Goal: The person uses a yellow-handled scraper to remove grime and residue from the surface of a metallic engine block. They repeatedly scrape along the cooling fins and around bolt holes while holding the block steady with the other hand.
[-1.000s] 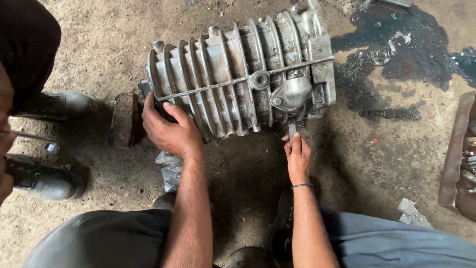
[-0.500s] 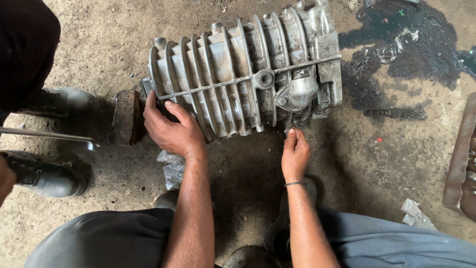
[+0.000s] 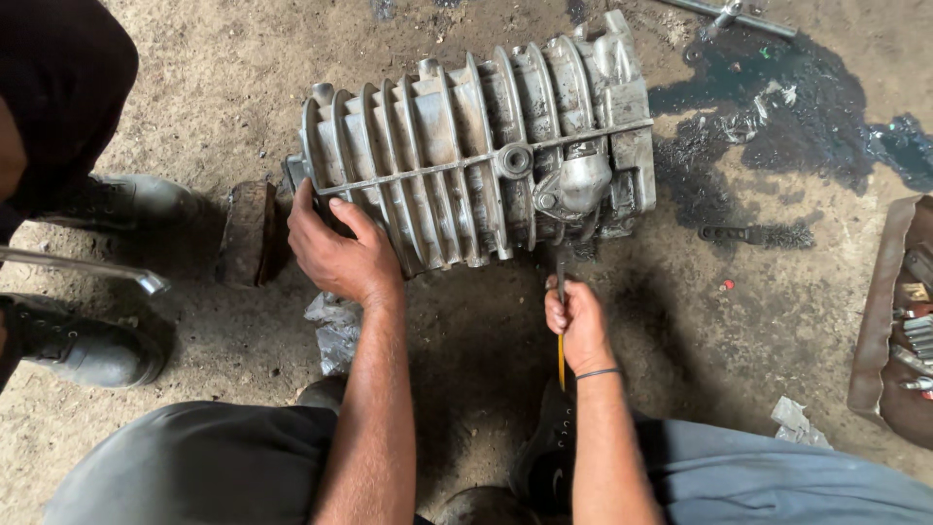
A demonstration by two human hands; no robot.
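Observation:
A grey ribbed metal gearbox casing lies on its side on the dirt floor. My left hand grips its near left edge, fingers curled over a rib. My right hand is closed around a thin tool with a yellow handle. The tool's metal tip points up into the underside of the casing, near the rounded boss on its right part. Both forearms reach out from my grey trouser legs at the bottom of the view.
Another person stands at left in dark boots, with a shiny metal rod near them. A rusty block sits by the casing's left end. A dark oil patch spreads at upper right. A tool tray lies at right.
My right hand has closed on the yellow-handled tool and drawn back slightly under the casing. The metal rod at left has come further into view. My left hand stays on the casing.

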